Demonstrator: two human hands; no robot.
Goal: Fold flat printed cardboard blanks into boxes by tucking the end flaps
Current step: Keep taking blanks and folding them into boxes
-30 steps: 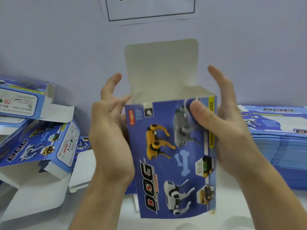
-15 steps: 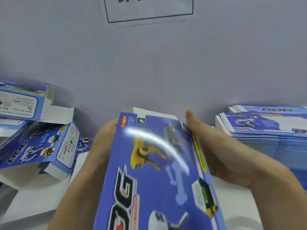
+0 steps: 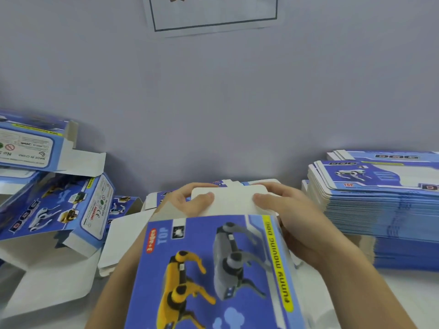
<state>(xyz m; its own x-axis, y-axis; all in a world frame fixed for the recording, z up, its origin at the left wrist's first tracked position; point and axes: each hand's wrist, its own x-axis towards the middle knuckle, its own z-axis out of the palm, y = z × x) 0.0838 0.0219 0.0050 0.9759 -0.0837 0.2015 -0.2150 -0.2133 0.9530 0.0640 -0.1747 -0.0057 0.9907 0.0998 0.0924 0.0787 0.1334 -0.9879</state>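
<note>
Now box [image 3: 213, 269] tilted flat, flap [image 3: 231, 203] under both hands' fingers [image 3: 202, 199].

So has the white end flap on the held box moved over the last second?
Yes. The white end flap, upright before and reaching toward the wall sign, is now folded down over the box mouth, both thumbs pressing it.

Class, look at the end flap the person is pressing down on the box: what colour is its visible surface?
Plain white, unprinted; the flap shows best in the head view, its only view.

Folded boxes [image 3: 59, 205] left, blank stack [image 3: 380, 205] right
</note>
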